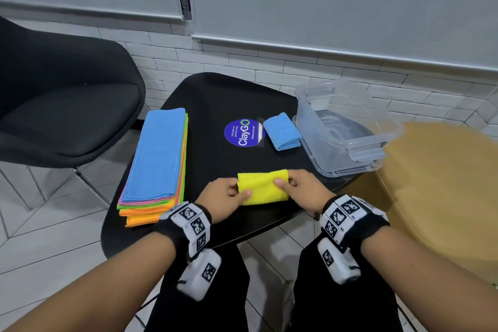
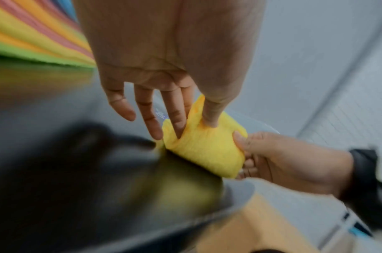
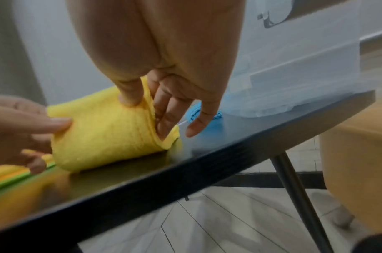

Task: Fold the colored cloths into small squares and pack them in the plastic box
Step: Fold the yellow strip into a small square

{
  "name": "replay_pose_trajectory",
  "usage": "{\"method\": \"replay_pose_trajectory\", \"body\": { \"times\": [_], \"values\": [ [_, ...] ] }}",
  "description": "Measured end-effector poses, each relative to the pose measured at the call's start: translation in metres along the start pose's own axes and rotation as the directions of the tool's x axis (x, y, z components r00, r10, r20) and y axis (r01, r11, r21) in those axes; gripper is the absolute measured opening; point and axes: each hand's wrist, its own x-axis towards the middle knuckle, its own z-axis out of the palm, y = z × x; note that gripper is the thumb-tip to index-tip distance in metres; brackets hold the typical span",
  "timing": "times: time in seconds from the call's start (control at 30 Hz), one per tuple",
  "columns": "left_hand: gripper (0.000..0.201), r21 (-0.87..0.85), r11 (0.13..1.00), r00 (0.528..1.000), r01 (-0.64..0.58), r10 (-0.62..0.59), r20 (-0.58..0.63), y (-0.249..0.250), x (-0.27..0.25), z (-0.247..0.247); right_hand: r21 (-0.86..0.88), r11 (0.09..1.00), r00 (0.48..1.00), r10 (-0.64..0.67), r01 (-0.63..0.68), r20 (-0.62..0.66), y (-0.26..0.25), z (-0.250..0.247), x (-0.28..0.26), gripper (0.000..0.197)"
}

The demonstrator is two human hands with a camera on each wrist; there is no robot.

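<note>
Both wrists frame the yellow cloth (image 1: 262,186), long axis spanning left hand (image 1: 225,195) to right hand (image 1: 304,188) (each pinching one end); box (image 1: 342,127) beyond the right.

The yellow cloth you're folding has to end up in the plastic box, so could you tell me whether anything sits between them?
Nothing visible blocks it. The folded blue cloth lies left of the plastic box, off the line from the yellow cloth, and the box is open on top.

Office pantry, ClayGo sticker (image 1: 243,132), black table (image 1: 204,100), roller blinds (image 1: 336,0)
</note>
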Motion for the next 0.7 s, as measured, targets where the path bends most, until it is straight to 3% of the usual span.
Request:
{"method": "replay_pose_trajectory", "body": {
  "times": [0.2, 0.3, 0.43, 0.5, 0.6, 0.7],
  "values": [
    [0.040, -0.026, 0.971, 0.970, 0.237, -0.238, -0.051, 0.001, 0.037, -0.004, -0.006, 0.975, 0.974, 0.223, -0.223, -0.049, -0.012, -0.002, 0.027, 0.039],
    [0.039, -0.015, 0.954, 0.951, 0.300, -0.300, -0.076, 0.003, 0.048, -0.001, 0.007, 0.956, 0.951, 0.291, -0.292, -0.106, -0.015, 0.000, 0.031, 0.044],
    [0.043, 0.030, 0.930, 0.927, 0.367, -0.363, -0.100, 0.005, 0.055, 0.002, 0.049, 0.937, 0.920, 0.350, -0.347, -0.178, -0.018, 0.007, 0.033, 0.029],
    [0.041, 0.052, 0.920, 0.918, 0.389, -0.382, -0.108, 0.003, 0.058, 0.003, 0.033, 0.934, 0.913, 0.356, -0.356, -0.200, -0.021, 0.011, 0.033, 0.036],
    [0.036, 0.103, 0.904, 0.905, 0.414, -0.398, -0.147, 0.005, 0.062, 0.006, -0.153, 0.944, 0.938, 0.253, -0.293, -0.237, -0.024, 0.021, 0.030, 0.042],
    [0.027, 0.170, 0.878, 0.886, 0.448, -0.409, -0.220, 0.014, 0.064, 0.010, -0.530, 0.840, 0.964, -0.029, -0.119, -0.263, -0.026, 0.030, 0.025, 0.034]
  ]
}}
